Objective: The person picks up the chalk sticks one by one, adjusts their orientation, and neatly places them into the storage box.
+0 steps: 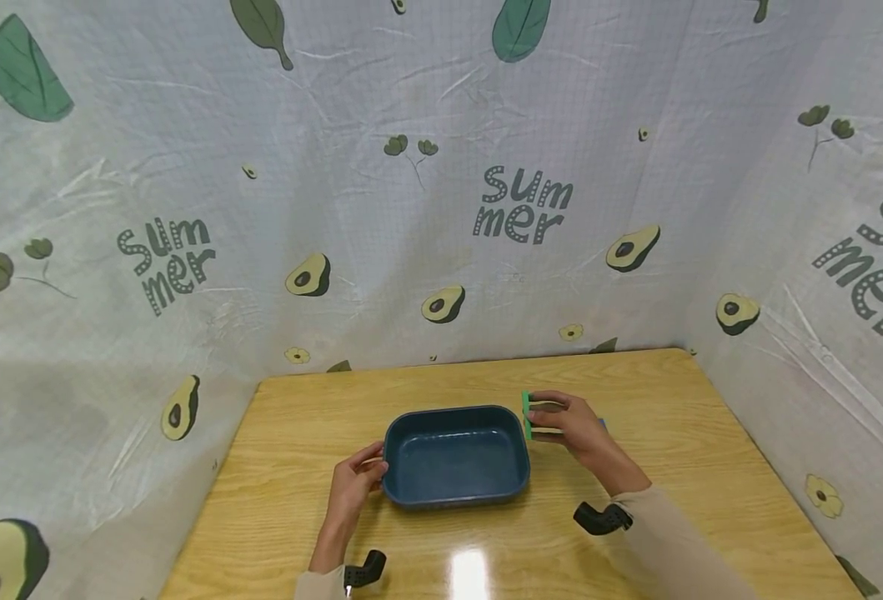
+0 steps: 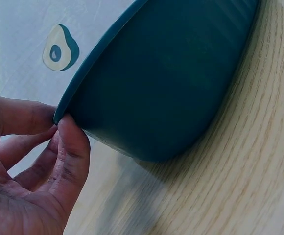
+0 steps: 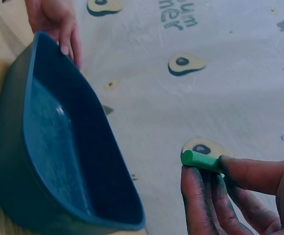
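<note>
A dark blue rectangular plastic basin [image 1: 456, 505] with rounded corners sits on the wooden table, and its visible inside is bare. My left hand [image 1: 351, 483] pinches the basin's left rim between thumb and fingers, seen close up at the rim edge [image 2: 78, 73] in the left wrist view. Beside the basin's right end, my right hand [image 1: 572, 425] holds a green cylindrical stick [image 3: 201, 160] between thumb and fingertips. The stick [image 1: 527, 415] stays outside the basin in the head view. Its exact kind is unclear.
A small blue thing [image 1: 602, 423] shows partly behind my right hand; most of it is hidden. The wooden table [image 1: 291, 425] meets a white printed cloth [image 1: 381, 325] at its back and sides. Light glares off the tabletop in front of the basin.
</note>
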`<state>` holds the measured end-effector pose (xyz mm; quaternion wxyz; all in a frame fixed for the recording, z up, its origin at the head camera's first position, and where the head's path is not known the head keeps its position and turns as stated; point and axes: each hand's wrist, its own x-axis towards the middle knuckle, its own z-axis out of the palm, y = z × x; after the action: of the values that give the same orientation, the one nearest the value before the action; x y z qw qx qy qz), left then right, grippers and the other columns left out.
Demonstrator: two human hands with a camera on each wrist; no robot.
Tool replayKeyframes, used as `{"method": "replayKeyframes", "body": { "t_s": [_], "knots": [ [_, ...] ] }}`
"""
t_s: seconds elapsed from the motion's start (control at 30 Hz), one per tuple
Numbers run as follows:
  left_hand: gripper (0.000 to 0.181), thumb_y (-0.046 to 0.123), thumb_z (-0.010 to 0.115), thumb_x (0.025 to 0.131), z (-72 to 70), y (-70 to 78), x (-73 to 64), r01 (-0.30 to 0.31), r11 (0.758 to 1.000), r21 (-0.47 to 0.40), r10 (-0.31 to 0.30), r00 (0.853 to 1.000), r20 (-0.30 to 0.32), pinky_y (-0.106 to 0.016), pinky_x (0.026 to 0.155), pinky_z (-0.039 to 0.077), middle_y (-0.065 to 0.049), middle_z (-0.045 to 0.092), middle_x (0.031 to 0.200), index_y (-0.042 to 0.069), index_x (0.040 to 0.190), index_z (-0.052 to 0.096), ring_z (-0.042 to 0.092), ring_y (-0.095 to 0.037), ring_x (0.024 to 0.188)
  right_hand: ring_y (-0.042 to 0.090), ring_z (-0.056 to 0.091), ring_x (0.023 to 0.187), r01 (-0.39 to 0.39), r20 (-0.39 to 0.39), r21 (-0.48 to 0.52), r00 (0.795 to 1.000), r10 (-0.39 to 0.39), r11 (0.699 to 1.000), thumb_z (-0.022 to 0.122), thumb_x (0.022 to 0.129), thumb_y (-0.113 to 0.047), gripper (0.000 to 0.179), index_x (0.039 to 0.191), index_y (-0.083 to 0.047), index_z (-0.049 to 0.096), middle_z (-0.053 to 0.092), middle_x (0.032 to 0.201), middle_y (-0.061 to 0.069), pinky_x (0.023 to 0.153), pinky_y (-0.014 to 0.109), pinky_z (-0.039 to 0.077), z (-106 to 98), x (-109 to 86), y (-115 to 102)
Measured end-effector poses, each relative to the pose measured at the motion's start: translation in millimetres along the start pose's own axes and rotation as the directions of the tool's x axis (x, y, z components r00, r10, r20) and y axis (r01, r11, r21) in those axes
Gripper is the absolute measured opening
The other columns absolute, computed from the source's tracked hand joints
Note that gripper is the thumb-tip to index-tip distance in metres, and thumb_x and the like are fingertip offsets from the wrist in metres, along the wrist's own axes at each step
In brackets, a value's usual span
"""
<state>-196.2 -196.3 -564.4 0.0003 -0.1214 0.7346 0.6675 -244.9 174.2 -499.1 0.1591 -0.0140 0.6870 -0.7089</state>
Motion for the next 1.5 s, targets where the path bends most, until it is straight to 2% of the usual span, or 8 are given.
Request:
{"method": "replayKeyframes", "body": {
  "t_s": [0.1,0.27,0.5,0.6,0.87,1.13,1.5],
  "knots": [
    [0.041,-0.003,0.061,0.091,0.6,1.0,0.8,0.003,1.000,-0.003,-0.003,1.000,0.005,-0.023,0.063,0.053,-0.023,0.060,0.125,0.000,0.133,0.060,0.063,-0.013,0.086,0.016,0.067,0.092,-0.001,0.026,0.016,1.000,0.000,1.000,0.065,0.093,-0.012,0.054,0.141,0.003,0.045,0.066,0.107,0.002,0.098,0.055,0.049,9.4,3.5,-0.6],
    [0.042,-0.003,0.060,0.092,1.2,4.4,2.4,-0.005,1.000,0.010,0.005,1.000,0.011,-0.023,0.064,0.053,-0.022,0.060,0.125,0.000,0.134,0.058,0.062,-0.014,0.089,0.017,0.067,0.089,-0.013,0.059,0.020,0.998,0.012,1.000,0.064,0.093,-0.010,0.051,0.139,0.003,0.046,0.065,0.105,0.004,0.090,0.047,0.055,27.4,8.7,-2.4],
    [0.042,-0.002,0.060,0.093,1.5,6.0,2.0,-0.005,1.000,-0.009,0.005,1.000,0.020,-0.024,0.063,0.053,-0.022,0.059,0.125,-0.001,0.135,0.057,0.061,-0.008,0.086,0.018,0.067,0.089,-0.045,0.086,-0.004,0.995,0.046,0.999,0.063,0.093,-0.008,0.048,0.138,0.003,0.048,0.059,0.116,0.017,0.084,0.044,0.058,56.0,16.7,4.5],
    [0.042,-0.001,0.060,0.093,1.3,5.0,1.3,-0.004,1.000,-0.015,0.004,1.000,0.021,-0.024,0.063,0.053,-0.022,0.059,0.125,-0.002,0.135,0.056,0.061,-0.007,0.085,0.019,0.067,0.089,-0.067,0.099,0.007,0.993,0.066,0.998,0.063,0.093,-0.007,0.047,0.137,0.003,0.049,0.059,0.116,0.018,0.084,0.044,0.058,66.8,20.7,8.5],
    [0.042,-0.001,0.060,0.093,0.9,2.5,0.7,0.005,1.000,-0.011,-0.005,1.000,0.022,-0.024,0.063,0.053,-0.022,0.058,0.126,-0.001,0.135,0.056,0.062,-0.007,0.086,0.024,0.067,0.092,-0.131,0.097,0.033,0.987,0.127,0.991,0.065,0.091,-0.006,0.047,0.135,0.002,0.050,0.059,0.115,0.020,0.085,0.046,0.057,92.3,33.0,17.5],
    [0.044,-0.001,0.060,0.093,1.6,3.4,-1.0,0.005,1.000,-0.022,-0.005,0.999,0.032,-0.023,0.063,0.053,-0.023,0.058,0.127,-0.001,0.137,0.055,0.061,-0.006,0.085,0.024,0.069,0.087,-0.164,0.108,0.023,0.981,0.161,0.986,0.067,0.088,-0.003,0.049,0.134,0.004,0.051,0.063,0.110,0.022,0.079,0.044,0.059,115.8,40.4,27.5],
    [0.041,-0.001,0.062,0.091,0.9,0.7,1.1,0.002,1.000,-0.022,-0.002,1.000,0.013,-0.024,0.064,0.053,-0.018,0.061,0.120,0.000,0.132,0.060,0.063,-0.007,0.085,0.022,0.069,0.079,-0.207,0.073,0.017,0.976,0.205,0.978,0.067,0.084,0.003,0.045,0.127,0.005,0.055,0.067,0.095,0.015,0.072,0.045,0.060,142.1,50.4,43.7]
  ]
}}
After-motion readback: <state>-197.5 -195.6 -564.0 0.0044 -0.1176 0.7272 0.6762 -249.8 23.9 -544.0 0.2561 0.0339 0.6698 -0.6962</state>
